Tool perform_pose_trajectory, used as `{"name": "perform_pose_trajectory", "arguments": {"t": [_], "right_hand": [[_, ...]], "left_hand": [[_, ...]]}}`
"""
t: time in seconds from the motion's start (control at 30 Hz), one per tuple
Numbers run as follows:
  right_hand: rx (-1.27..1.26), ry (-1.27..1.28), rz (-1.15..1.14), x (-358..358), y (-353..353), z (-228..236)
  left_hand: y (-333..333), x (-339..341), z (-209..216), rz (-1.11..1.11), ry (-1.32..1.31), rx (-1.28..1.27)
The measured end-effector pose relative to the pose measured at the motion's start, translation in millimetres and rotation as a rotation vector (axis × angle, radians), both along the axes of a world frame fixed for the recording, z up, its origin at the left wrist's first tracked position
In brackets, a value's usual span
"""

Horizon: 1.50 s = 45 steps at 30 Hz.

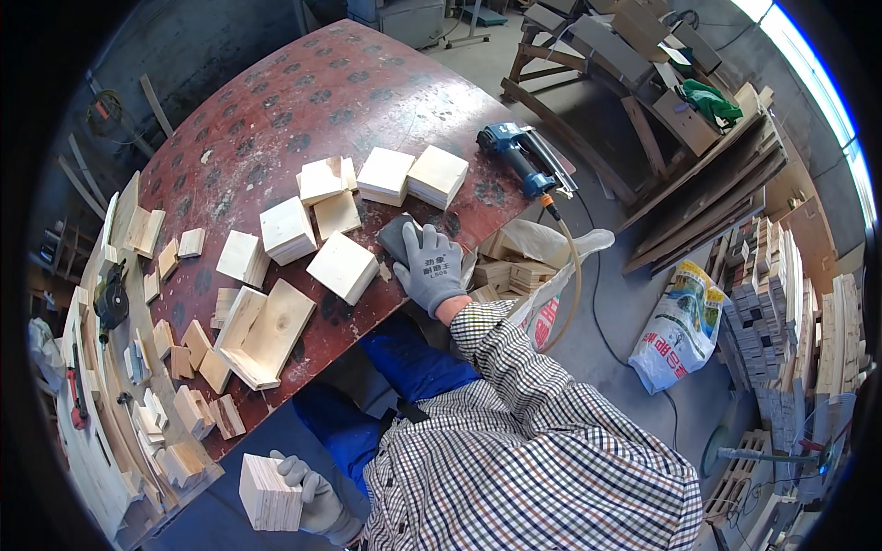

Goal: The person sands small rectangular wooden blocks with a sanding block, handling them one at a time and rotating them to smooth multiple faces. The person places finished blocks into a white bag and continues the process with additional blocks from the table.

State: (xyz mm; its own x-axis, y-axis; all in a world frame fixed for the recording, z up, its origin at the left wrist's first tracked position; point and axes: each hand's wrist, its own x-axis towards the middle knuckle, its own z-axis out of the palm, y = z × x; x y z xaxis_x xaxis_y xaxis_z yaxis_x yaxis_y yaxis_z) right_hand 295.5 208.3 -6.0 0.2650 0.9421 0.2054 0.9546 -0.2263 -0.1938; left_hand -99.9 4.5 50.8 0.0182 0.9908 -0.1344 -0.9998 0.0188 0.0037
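Observation:
My left hand, in a grey work glove, holds a stack of square plywood pieces beside the table's near-left edge. My right hand, in a matching glove, grips a dark grey sanding block at the edge of the red table. Several stacked square wooden blocks stand close to that hand, among them one block just left of it and another pair beyond it. An L-shaped wooden piece lies further left on the table.
A blue nail gun with a hose lies on the table's right edge. Below it hangs an open white sack of wood pieces. Wood offcuts line the side bench. A printed sack and stacked boards stand on the right.

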Motion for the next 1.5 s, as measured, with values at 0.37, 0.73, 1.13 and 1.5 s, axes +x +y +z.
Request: {"name": "perform_pose_trajectory", "arguments": {"t": [0.37,0.73,1.13,1.5], "right_hand": [[-0.027,0.01,-0.002,0,0,3],[-0.013,0.0,0.005,-1,0,3],[-0.02,0.013,0.003,1,-1,4],[-0.028,0.021,0.003,1,-2,6]], "left_hand": [[-5,-4,-6,0.022,-0.053,0.008],[-4,1,4,0.045,-0.107,-0.029],[-5,-1,-4,0.048,-0.163,-0.006],[-5,-3,-2,0.008,-0.174,0.041]]}}
